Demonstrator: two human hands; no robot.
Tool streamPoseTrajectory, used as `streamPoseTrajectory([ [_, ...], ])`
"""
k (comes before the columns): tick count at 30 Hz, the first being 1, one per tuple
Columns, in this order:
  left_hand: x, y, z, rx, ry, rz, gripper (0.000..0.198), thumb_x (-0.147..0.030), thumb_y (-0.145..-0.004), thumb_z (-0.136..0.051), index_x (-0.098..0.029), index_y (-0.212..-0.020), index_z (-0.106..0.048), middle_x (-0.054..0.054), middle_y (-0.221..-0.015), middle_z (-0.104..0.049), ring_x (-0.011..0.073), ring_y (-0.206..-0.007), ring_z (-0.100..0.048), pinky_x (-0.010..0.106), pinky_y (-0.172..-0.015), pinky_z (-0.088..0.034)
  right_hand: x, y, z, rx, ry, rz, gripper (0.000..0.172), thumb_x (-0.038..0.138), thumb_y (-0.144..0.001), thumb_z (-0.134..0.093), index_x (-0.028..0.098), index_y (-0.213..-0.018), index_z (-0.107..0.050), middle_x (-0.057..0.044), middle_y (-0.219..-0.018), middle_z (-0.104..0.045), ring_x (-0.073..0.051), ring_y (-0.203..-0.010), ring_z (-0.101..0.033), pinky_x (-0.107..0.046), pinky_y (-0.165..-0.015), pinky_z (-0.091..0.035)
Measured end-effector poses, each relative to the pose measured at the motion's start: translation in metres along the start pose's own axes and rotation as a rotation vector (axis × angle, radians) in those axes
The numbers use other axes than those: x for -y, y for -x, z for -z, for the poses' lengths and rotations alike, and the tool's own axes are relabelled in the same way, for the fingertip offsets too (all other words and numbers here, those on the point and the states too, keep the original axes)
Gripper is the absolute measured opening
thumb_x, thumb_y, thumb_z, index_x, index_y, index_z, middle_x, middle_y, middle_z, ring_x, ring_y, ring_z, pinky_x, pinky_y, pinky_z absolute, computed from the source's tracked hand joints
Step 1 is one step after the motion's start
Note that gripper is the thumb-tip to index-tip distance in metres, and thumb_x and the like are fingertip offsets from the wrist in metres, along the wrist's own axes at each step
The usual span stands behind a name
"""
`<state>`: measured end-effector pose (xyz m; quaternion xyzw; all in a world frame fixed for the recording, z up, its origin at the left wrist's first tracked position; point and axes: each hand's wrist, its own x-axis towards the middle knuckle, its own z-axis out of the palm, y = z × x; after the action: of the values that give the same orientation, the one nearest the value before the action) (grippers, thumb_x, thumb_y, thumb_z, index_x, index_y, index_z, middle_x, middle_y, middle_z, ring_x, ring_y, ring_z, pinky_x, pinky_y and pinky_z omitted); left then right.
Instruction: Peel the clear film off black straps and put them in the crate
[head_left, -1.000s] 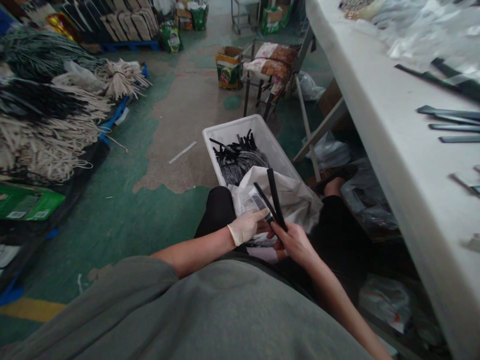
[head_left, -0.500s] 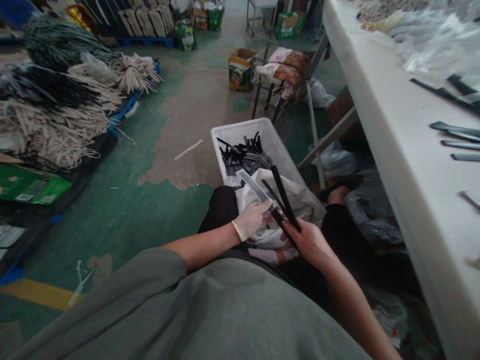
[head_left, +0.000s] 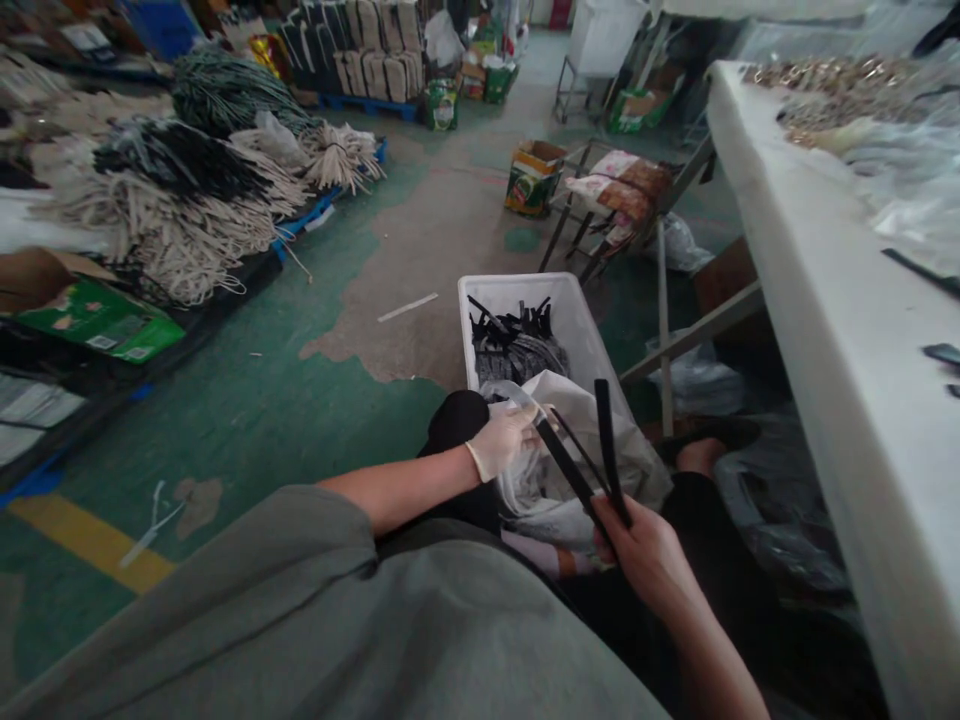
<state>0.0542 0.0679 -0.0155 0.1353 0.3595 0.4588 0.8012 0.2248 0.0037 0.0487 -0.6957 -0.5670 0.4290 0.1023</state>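
Note:
I sit with a white plastic bag (head_left: 577, 420) on my lap. My right hand (head_left: 651, 556), bare, is closed round the lower ends of black flat strips (head_left: 604, 448) that fan upward. My left hand (head_left: 504, 440), in a pale glove, pinches the tip of one of these strips together with a clear plastic sleeve (head_left: 516, 393). Just beyond my knees stands a white bin (head_left: 480, 292) holding several more black strips.
A long white table (head_left: 817, 330) runs along my right, with black strips and clear bags on it. Piles of cord handles (head_left: 172, 200) lie at the left on blue pallets. A stool (head_left: 615, 190) and a cardboard box (head_left: 534, 176) stand beyond the bin.
My view has swung up and left. My right hand has drawn back toward me with the strips, and my left hand has moved to the strip's tip with the clear sleeve.

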Motion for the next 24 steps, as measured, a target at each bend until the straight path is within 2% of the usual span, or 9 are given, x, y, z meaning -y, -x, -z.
streamPoseTrajectory([
  [3, 0.018, 0.008, -0.002, 0.119, -0.056, 0.07, 0.04, -0.049, -0.072, -0.076, -0.012, -0.085, -0.069, 0.01, -0.084, -0.07, 0.0164, -0.072, -0.063, 0.027, -0.068, -0.048, 0.005, -0.01, -0.007, -0.069, 0.015, 0.039, 0.045, 0.059, -0.086, -0.04, 0.02, -0.079, -0.062, -0.002, -0.056, -0.063, -0.017, -0.045, -0.059, -0.025, -0.045, -0.041],
  [5, 0.027, 0.01, -0.003, 0.141, -0.046, 0.079, 0.04, -0.05, -0.073, -0.075, -0.012, -0.081, -0.068, 0.008, -0.079, -0.069, 0.0155, -0.067, -0.061, 0.028, -0.066, -0.048, 0.009, -0.012, -0.009, -0.064, -0.001, 0.05, 0.046, 0.059, -0.087, -0.039, 0.019, -0.081, -0.063, -0.003, -0.057, -0.064, -0.017, -0.047, -0.06, -0.025, -0.046, -0.042],
  [7, 0.021, 0.008, 0.0, 0.08, -0.014, 0.048, 0.036, -0.047, -0.078, -0.072, -0.013, -0.085, -0.069, 0.009, -0.084, -0.069, 0.0167, -0.073, -0.064, 0.029, -0.07, -0.049, 0.009, -0.007, -0.008, 0.004, -0.01, 0.049, 0.047, 0.059, -0.086, -0.04, 0.019, -0.074, -0.062, -0.004, -0.058, -0.065, -0.018, -0.051, -0.062, -0.026, -0.048, -0.043],
  [10, 0.0, 0.002, 0.011, -0.033, 0.006, 0.025, 0.031, -0.043, -0.084, -0.066, -0.014, -0.094, -0.069, 0.011, -0.096, -0.071, 0.0193, -0.087, -0.066, 0.031, -0.079, -0.05, 0.001, 0.005, -0.009, 0.057, 0.018, 0.078, 0.047, 0.059, -0.084, -0.042, 0.02, -0.07, -0.061, -0.007, -0.062, -0.067, -0.021, -0.058, -0.063, -0.027, -0.051, -0.044],
  [12, -0.002, 0.002, 0.013, -0.02, -0.016, 0.054, 0.032, -0.043, -0.084, -0.066, -0.013, -0.097, -0.07, 0.012, -0.099, -0.071, 0.0209, -0.09, -0.067, 0.032, -0.081, -0.049, -0.003, 0.005, -0.013, -0.004, 0.067, 0.114, 0.045, 0.058, -0.083, -0.043, 0.02, -0.073, -0.064, -0.008, -0.065, -0.069, -0.023, -0.061, -0.064, -0.028, -0.053, -0.044],
  [15, 0.021, 0.009, 0.006, 0.095, -0.046, 0.117, 0.04, -0.046, -0.078, -0.071, -0.011, -0.096, -0.07, 0.014, -0.097, -0.071, 0.0226, -0.087, -0.067, 0.032, -0.078, -0.049, -0.003, -0.006, -0.018, -0.119, 0.116, 0.12, 0.043, 0.055, -0.083, -0.042, 0.02, -0.079, -0.066, -0.009, -0.067, -0.069, -0.023, -0.063, -0.065, -0.029, -0.054, -0.044],
  [18, 0.037, 0.014, 0.001, 0.136, -0.067, 0.161, 0.044, -0.05, -0.078, -0.07, -0.01, -0.096, -0.071, 0.015, -0.098, -0.071, 0.0219, -0.084, -0.066, 0.032, -0.075, -0.048, 0.001, -0.009, -0.017, -0.124, 0.026, 0.037, 0.047, 0.058, -0.087, -0.039, 0.019, -0.091, -0.066, -0.006, -0.067, -0.069, -0.02, -0.054, -0.063, -0.028, -0.05, -0.044],
  [21, 0.025, 0.01, 0.006, 0.061, -0.031, 0.152, 0.036, -0.046, -0.088, -0.061, -0.015, -0.102, -0.07, 0.012, -0.106, -0.071, 0.0202, -0.092, -0.066, 0.032, -0.084, -0.047, 0.002, 0.007, -0.015, -0.123, -0.078, 0.031, 0.051, 0.056, -0.088, -0.043, 0.018, -0.116, -0.062, -0.002, -0.067, -0.068, -0.017, -0.046, -0.058, -0.026, -0.046, -0.043],
  [24, 0.012, 0.005, 0.012, 0.033, 0.008, 0.154, 0.03, -0.039, -0.094, -0.052, -0.017, -0.104, -0.069, 0.011, -0.111, -0.07, 0.0195, -0.098, -0.066, 0.034, -0.091, -0.045, 0.001, 0.021, -0.021, -0.226, -0.073, 0.124, 0.05, 0.048, -0.089, -0.048, 0.018, -0.128, -0.058, 0.0, -0.067, -0.066, -0.016, -0.052, -0.059, -0.026, -0.053, -0.046],
])
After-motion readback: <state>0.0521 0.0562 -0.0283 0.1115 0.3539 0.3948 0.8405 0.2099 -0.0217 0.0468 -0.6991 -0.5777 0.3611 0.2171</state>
